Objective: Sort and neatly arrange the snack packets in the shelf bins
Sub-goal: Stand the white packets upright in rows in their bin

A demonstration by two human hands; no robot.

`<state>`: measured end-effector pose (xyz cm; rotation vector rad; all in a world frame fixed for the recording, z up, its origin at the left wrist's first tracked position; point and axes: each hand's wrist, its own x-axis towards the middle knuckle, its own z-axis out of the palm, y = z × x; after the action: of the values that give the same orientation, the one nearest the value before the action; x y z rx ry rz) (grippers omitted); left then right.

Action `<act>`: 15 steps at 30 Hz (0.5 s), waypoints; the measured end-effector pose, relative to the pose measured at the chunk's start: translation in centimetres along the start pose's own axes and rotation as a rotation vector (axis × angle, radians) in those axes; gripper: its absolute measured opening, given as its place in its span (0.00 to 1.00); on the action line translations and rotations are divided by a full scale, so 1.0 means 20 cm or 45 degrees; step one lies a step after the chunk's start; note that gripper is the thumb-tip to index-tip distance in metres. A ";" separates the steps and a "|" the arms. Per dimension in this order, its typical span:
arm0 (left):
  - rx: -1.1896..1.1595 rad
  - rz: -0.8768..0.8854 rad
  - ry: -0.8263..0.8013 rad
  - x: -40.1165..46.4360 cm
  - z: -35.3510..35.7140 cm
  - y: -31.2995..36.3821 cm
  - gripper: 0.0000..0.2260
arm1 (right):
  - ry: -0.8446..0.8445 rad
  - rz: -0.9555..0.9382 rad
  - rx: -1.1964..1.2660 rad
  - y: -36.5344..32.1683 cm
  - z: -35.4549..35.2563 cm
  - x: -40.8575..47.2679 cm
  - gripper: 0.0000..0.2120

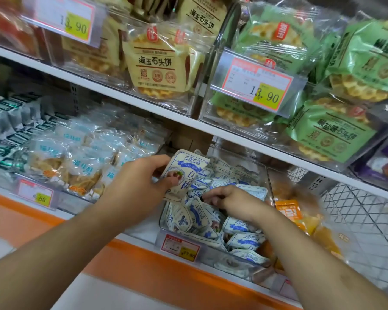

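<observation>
Gripping one white-and-blue snack packet [184, 173] between thumb and curled fingers, the left hand [139, 186] is holding it upright at the left rear of a clear plastic shelf bin [179, 239], where it is leaning against the packets behind it. The right hand [231, 200] is reaching down into the same bin, its fingers [211, 196] curling among the heap of white-and-blue packets [240, 233]; whether they are actually pinching one is impossible to tell. These packets are lying jumbled and overlapping, some face up and some tilted on edge. A red-and-yellow price tag [180, 247] is hanging on the bin's front wall, above the orange shelf edge [166, 271]. Sitting just left of this bin are pale blue transparent packets [81, 157], and orange packets [300, 220] are lying in the neighbouring bin to the right, partly blurred. On the upper shelf [126, 97], cream waffle-cake packets [157, 63] are standing in one clear bin and green waffle-cake packets [336, 130] are filling the next, each bin carrying a tag reading 13.90 [259, 89].
</observation>
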<state>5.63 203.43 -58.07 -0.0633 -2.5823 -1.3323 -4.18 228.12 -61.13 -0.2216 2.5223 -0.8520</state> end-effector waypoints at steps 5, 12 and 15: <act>-0.035 -0.018 -0.021 0.00 0.00 -0.01 0.03 | 0.050 0.032 0.032 0.01 -0.02 0.00 0.08; -0.039 -0.035 -0.033 -0.01 0.01 0.01 0.02 | 0.268 -0.048 -0.175 -0.02 -0.01 -0.07 0.16; -0.040 -0.041 -0.034 -0.01 0.01 0.01 0.02 | 0.401 -0.129 -0.132 -0.03 -0.04 -0.14 0.09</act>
<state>5.80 203.76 -58.01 -0.0454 -2.5951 -1.3924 -2.04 228.87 -59.11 -0.2686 2.8745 -0.8517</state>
